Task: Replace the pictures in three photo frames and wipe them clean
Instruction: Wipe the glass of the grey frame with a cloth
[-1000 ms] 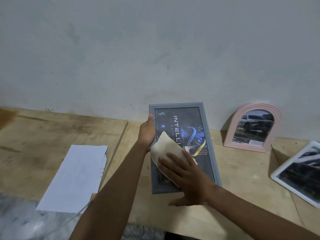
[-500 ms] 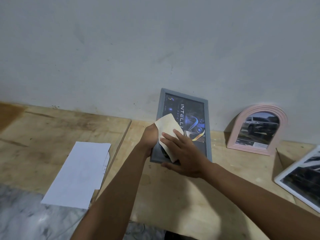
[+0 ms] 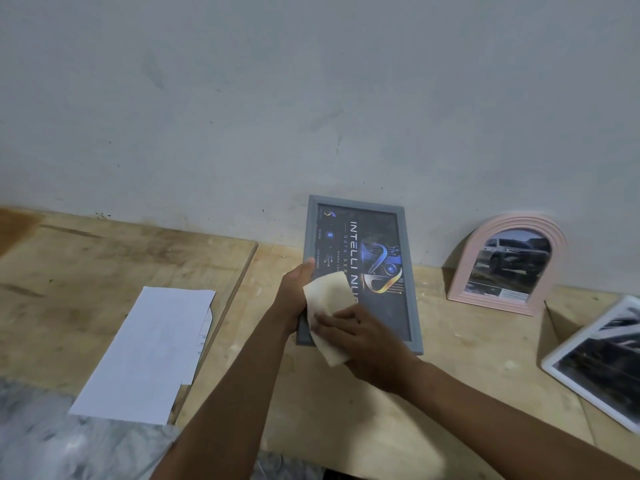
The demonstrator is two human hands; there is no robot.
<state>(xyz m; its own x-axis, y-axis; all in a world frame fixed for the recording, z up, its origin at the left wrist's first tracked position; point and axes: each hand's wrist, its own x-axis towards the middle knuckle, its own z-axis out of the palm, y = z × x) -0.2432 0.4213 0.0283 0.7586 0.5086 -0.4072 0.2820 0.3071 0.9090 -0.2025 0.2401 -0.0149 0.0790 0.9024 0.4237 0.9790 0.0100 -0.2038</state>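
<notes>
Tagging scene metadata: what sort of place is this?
Probably a home or small workshop corner: rough wooden tabletops against a scuffed bare wall, a pink arched frame propped against it, a grey frame held for wiping.

Rectangular frame (image 3: 377,244) sits mid-picture on the table (image 3: 460,344), wall (image 3: 311,98) behind it. My left hand (image 3: 294,296) is on its left edge. My right hand (image 3: 367,337) is on the cloth (image 3: 329,299) over its lower left. Arched frame (image 3: 505,265) is to its right, against the wall. Third frame (image 3: 595,362) lies flat at the right edge. Paper sheets (image 3: 149,351) lie lower left on the raised board (image 3: 104,265).
</notes>
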